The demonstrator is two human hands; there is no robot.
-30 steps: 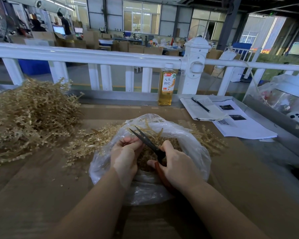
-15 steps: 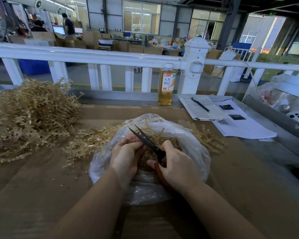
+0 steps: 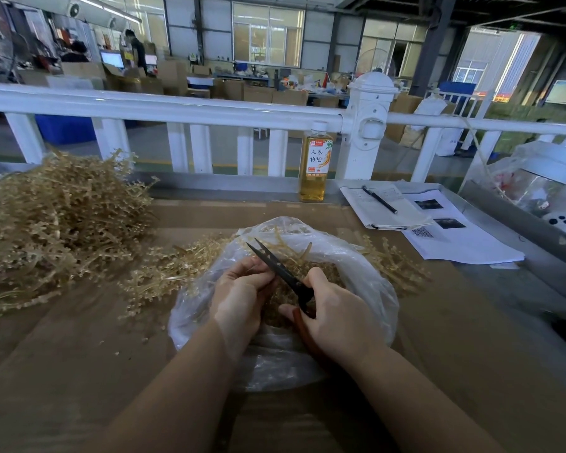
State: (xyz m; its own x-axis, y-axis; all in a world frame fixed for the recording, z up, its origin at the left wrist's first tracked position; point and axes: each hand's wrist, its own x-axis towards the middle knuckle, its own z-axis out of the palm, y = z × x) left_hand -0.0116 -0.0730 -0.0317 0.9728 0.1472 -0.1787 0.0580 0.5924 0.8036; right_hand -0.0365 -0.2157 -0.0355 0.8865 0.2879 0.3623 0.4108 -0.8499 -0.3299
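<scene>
We log the right hand (image 3: 337, 318) wrapped tight around the reddish handles of the scissors (image 3: 281, 273). Their dark blades point up and to the left, slightly parted at the tips, above the open plastic bag (image 3: 370, 269) on the tabletop (image 3: 79, 371). The left hand (image 3: 242, 295) sits just left of the blades, fingers curled in and pinching a thin golden sprig (image 3: 254, 272) that meets the blades near their middle and is mostly hidden by the fingers. We find loose golden pieces (image 3: 330, 276) in the bag directly under both hands, and a large heap of sprigs (image 3: 56, 223) well apart on the left of the tabletop.
</scene>
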